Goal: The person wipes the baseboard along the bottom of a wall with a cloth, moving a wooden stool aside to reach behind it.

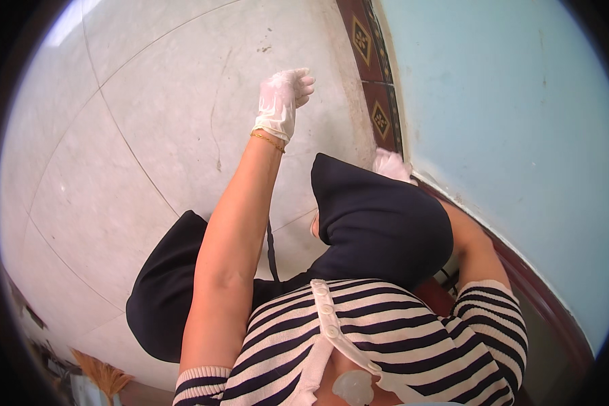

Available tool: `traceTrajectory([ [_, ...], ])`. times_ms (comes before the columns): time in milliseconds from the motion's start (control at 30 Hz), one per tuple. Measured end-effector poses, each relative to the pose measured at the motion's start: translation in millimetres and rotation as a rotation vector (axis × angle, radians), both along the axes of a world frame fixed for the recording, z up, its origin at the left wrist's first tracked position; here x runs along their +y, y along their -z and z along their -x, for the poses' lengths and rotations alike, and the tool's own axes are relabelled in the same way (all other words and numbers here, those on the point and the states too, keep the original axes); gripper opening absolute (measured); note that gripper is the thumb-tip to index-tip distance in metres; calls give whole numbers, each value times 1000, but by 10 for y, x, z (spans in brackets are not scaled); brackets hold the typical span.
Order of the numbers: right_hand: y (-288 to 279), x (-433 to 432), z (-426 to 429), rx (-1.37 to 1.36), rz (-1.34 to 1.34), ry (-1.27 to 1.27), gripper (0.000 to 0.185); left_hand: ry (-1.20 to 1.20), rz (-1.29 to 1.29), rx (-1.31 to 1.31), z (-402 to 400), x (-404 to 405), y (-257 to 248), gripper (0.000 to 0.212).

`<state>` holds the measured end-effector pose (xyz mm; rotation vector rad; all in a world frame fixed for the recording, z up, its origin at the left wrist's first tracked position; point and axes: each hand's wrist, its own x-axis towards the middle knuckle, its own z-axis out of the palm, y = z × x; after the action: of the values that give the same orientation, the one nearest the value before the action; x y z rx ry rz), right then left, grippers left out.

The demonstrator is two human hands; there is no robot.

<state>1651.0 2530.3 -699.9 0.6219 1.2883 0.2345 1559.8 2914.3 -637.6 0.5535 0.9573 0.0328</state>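
Note:
My left hand (285, 96), in a thin whitish glove, is stretched out over the pale tiled floor (172, 116). Its fingers are partly curled towards the wall, and the palm side is hidden, so any small thing in it cannot be seen. By the foot of the wall is my right hand (393, 165), gloved in the same way and blurred. It lies close to the patterned dark red border tiles (379, 114); my knee (385, 218) in dark cloth covers part of it. Whether it grips anything is unclear.
A light blue wall (502, 101) rises close on my right, with a dark red strip (538, 289) along its base. Dark specks (265, 48) mark the floor beyond my left hand. A straw broom head (101, 373) shows at the lower left, near blurred items.

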Motion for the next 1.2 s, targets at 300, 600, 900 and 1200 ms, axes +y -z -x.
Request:
traceTrajectory([
  [300,-1000,3222,-1060,598,-1177,345,23,-59,5,-15,-71,-37,-8,27],
  [600,-790,1198,-61,640,-467,1441,25,-116,-58,68,-80,86,213,27],
  [900,-1201,2199,-692,876,-1437,568,21,-60,59,65,-176,-24,155,27],
  [1200,-1490,462,465,276,-293,1897,29,23,38,98,-92,59,98,31],
])
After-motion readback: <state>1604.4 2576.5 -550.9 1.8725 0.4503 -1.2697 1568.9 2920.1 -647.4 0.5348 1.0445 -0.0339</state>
